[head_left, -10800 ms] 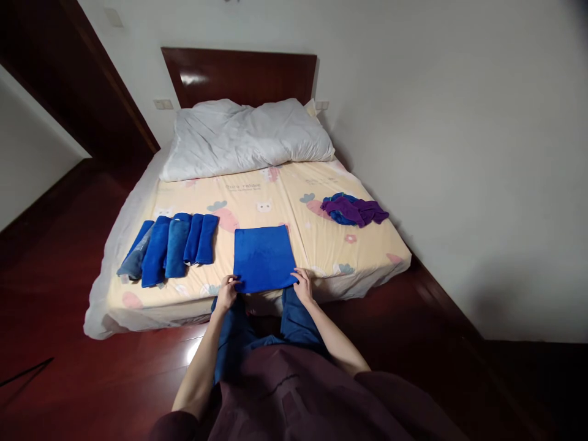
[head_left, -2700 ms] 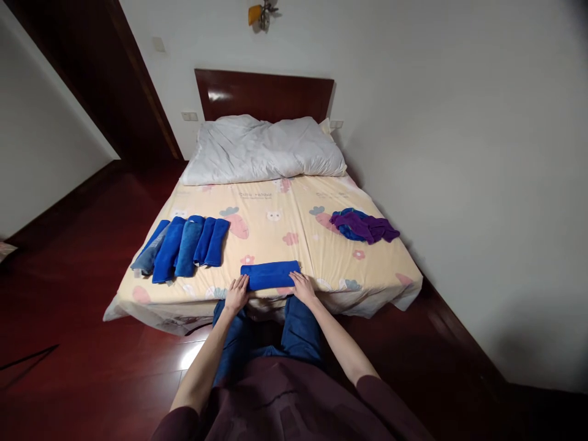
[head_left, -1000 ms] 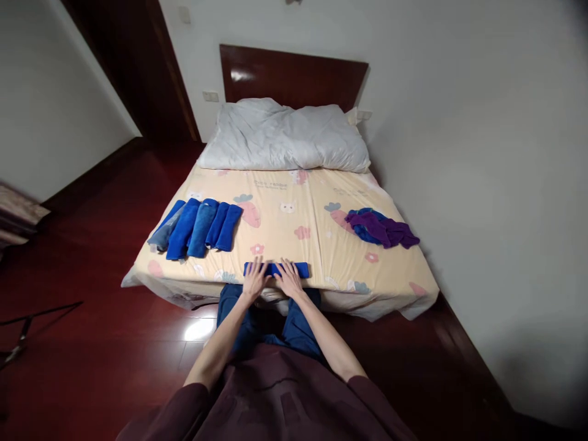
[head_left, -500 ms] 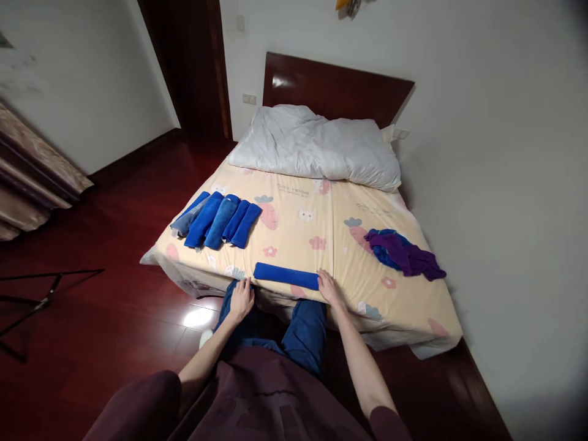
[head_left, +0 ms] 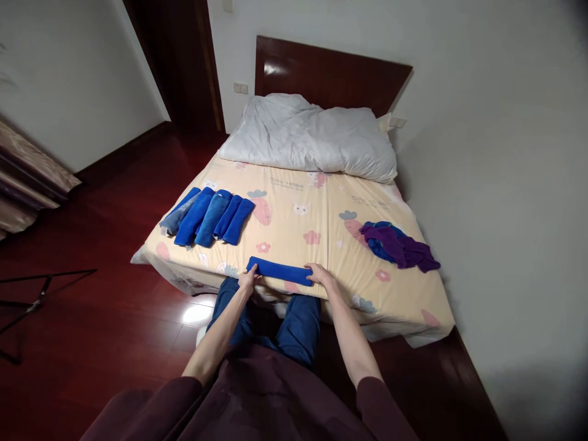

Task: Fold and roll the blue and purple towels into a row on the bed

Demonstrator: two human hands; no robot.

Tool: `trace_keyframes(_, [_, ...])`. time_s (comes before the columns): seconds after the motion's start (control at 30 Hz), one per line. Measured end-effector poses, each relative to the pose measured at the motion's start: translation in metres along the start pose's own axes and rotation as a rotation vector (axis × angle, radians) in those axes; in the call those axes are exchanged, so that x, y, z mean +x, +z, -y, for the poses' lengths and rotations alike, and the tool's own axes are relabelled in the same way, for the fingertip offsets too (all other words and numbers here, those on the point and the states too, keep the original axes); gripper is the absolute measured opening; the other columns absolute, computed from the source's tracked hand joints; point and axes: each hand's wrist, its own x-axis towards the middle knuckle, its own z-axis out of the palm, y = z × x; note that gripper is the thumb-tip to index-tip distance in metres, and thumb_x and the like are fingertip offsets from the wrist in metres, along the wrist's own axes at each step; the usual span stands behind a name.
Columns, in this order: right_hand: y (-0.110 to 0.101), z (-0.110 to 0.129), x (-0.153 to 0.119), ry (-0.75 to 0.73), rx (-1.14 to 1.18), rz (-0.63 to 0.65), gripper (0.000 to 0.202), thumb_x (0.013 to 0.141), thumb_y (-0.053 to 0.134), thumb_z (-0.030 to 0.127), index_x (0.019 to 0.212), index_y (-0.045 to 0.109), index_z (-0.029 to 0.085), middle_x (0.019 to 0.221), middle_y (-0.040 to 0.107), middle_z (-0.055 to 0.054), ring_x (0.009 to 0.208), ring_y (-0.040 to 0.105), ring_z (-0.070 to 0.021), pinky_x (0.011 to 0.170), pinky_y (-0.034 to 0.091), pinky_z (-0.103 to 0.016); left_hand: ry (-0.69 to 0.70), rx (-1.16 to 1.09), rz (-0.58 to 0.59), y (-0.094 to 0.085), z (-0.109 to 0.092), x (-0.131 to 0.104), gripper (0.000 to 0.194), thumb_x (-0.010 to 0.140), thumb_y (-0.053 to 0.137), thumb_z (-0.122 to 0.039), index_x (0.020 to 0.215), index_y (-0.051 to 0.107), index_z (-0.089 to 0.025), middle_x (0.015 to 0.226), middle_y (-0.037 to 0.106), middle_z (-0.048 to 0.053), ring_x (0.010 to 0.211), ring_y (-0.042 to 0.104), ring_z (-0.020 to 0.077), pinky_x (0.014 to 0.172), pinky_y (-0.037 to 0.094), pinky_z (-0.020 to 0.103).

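A rolled blue towel point(head_left: 281, 271) lies lengthwise along the front edge of the bed. At its left end, my left hand point(head_left: 248, 277) grips it with the thumb on top. My right hand point(head_left: 319, 274) grips the opposite end, fingers bent around the roll. Further left on the sheet, several rolled blue towels point(head_left: 212, 219) lie side by side in a row. Over on the right sits a loose heap of crumpled cloths, a purple cloth point(head_left: 404, 248) on top of a blue cloth point(head_left: 379, 248).
A patterned yellow sheet covers the bed point(head_left: 294, 229). A grey-white quilt point(head_left: 303, 135) is bunched before the dark wooden headboard point(head_left: 331, 73). Black tripod legs point(head_left: 39, 300) stand on the floor at left, near a curtain point(head_left: 27, 177). A wall runs along the right.
My left hand has moved from beside the bed edge up onto the rolled towel's left end and closed on it. My right hand has stayed at the right end. The view has shifted slightly.
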Motion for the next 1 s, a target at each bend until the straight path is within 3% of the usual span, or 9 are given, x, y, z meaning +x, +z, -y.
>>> trace_keyframes(0.17, [-0.002, 0.006, -0.001, 0.013, 0.003, 0.039, 0.058, 0.064, 0.079, 0.01, 0.121, 0.073, 0.021, 0.117, 0.075, -0.007, 0.104, 0.071, -0.0214, 0.085, 0.054, -0.023, 0.04, -0.139, -0.066, 0.012, -0.003, 0.0, 0.035, 0.069, 0.086, -0.033, 0.078, 0.056, -0.019, 0.057, 0.055, -0.005, 0.053, 0.06, 0.0128, 0.056, 0.049, 0.023])
trace_keyframes(0.33, [-0.003, 0.014, -0.011, 0.023, -0.013, 0.056, 0.05, 0.062, 0.081, 0.016, 0.112, 0.074, 0.022, 0.105, 0.076, -0.003, 0.094, 0.071, -0.0182, 0.075, 0.051, -0.02, 0.11, -0.29, 0.026, 0.03, -0.02, -0.007, 0.036, 0.068, 0.087, -0.034, 0.086, 0.06, -0.018, 0.067, 0.06, -0.004, 0.057, 0.058, 0.0095, 0.056, 0.046, 0.021])
trace_keyframes(0.5, [0.001, 0.027, -0.026, -0.006, -0.062, 0.004, 0.033, 0.065, 0.08, 0.022, 0.098, 0.075, 0.02, 0.1, 0.075, -0.005, 0.091, 0.07, -0.0201, 0.074, 0.049, -0.023, 0.238, -0.397, 0.308, 0.049, -0.057, -0.024, 0.044, 0.063, 0.089, -0.039, 0.093, 0.07, -0.015, 0.091, 0.073, 0.006, 0.087, 0.068, 0.0169, 0.077, 0.052, 0.026])
trace_keyframes(0.6, [0.005, 0.045, -0.031, -0.093, -0.028, -0.105, 0.031, 0.066, 0.079, 0.022, 0.096, 0.074, 0.016, 0.106, 0.074, -0.01, 0.095, 0.068, -0.0234, 0.079, 0.05, -0.027, 0.374, -0.333, 0.491, 0.06, -0.088, -0.039, 0.042, 0.065, 0.088, -0.043, 0.089, 0.072, -0.014, 0.092, 0.074, 0.007, 0.089, 0.068, 0.02, 0.085, 0.053, 0.032])
trace_keyframes(0.77, [0.01, 0.106, -0.024, -0.227, 0.376, -0.205, 0.042, 0.062, 0.077, 0.016, 0.104, 0.069, 0.015, 0.102, 0.075, -0.009, 0.09, 0.068, -0.0232, 0.077, 0.053, -0.03, 0.662, -0.111, 0.699, 0.054, -0.147, -0.069, 0.038, 0.072, 0.083, -0.047, 0.089, 0.072, -0.014, 0.086, 0.072, 0.005, 0.083, 0.067, 0.0206, 0.082, 0.053, 0.034])
trace_keyframes(0.87, [0.009, 0.161, -0.013, -0.312, 0.593, -0.233, 0.044, 0.059, 0.086, 0.03, 0.096, 0.068, 0.015, 0.092, 0.076, -0.007, 0.085, 0.066, -0.0242, 0.072, 0.054, -0.033, 0.802, 0.016, 0.726, 0.031, -0.19, -0.088, 0.037, 0.075, 0.081, -0.048, 0.089, 0.072, -0.014, 0.087, 0.072, 0.006, 0.084, 0.068, 0.0215, 0.081, 0.054, 0.035])
trace_keyframes(1.0, [0.005, 0.237, 0.005, -0.358, 0.791, -0.222, 0.05, 0.055, 0.093, 0.043, 0.089, 0.068, 0.015, 0.085, 0.075, -0.007, 0.08, 0.066, -0.0249, 0.068, 0.055, -0.036, 1.049, 0.133, 0.699, -0.009, -0.242, -0.097, 0.038, 0.079, 0.079, -0.046, 0.101, 0.072, -0.015, 0.108, 0.073, 0.009, 0.103, 0.068, 0.025, 0.094, 0.054, 0.038])
